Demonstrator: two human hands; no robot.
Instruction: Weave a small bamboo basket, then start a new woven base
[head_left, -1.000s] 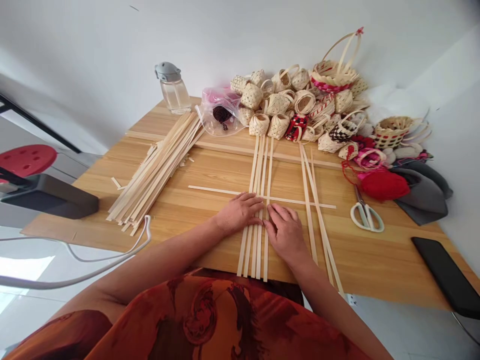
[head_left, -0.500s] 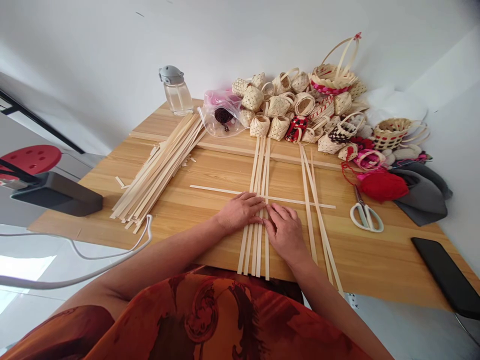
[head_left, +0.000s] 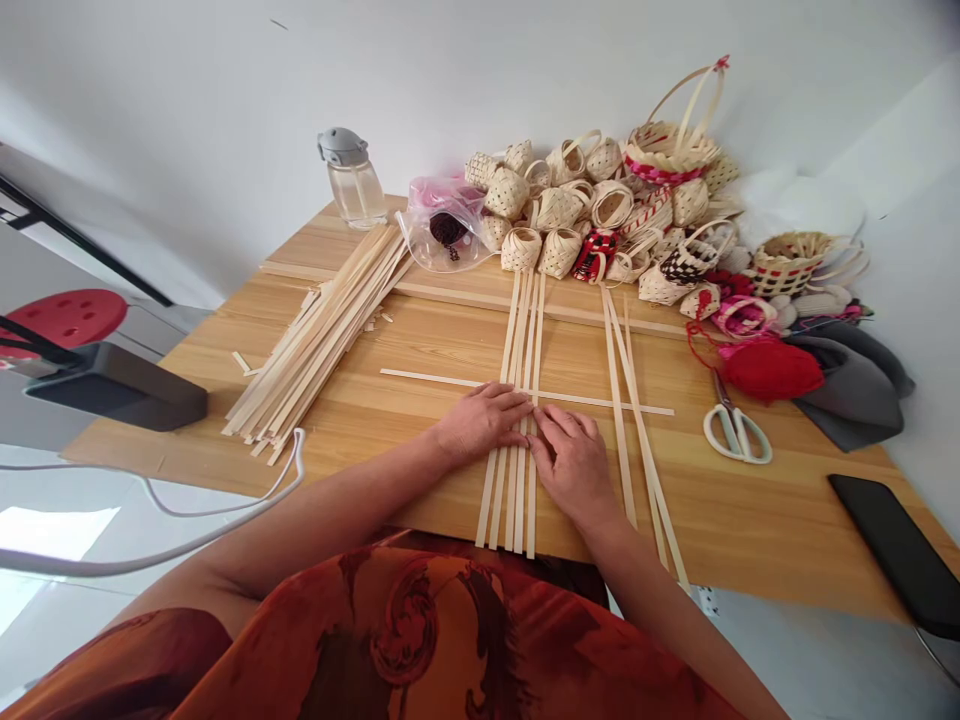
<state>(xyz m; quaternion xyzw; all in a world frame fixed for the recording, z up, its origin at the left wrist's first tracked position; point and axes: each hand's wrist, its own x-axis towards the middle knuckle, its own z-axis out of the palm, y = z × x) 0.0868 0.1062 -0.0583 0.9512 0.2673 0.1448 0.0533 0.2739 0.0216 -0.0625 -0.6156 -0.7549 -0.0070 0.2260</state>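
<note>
Several pale wood strips lie lengthwise side by side, running from the baskets to the table's near edge. A single crosswise strip passes among them just beyond my hands; the exact weave is hidden. My left hand is bent over the lengthwise strips, fingers and thumb holding them against the table. Close beside it, my right hand has its index finger and thumb on the rightmost strip of the group. Farther right, a few loose strips lie over or under the crosswise strip's end.
A thick bundle of strips lies left. Behind it stand a water bottle and a plastic bag. Small woven baskets are piled at the back. Scissors, red yarn and a phone lie right.
The rightmost lengthwise strip has turned slightly: its near end is closer to the others and its far end a little farther right. Both hands stay nearly in place; the view has shifted slightly.
</note>
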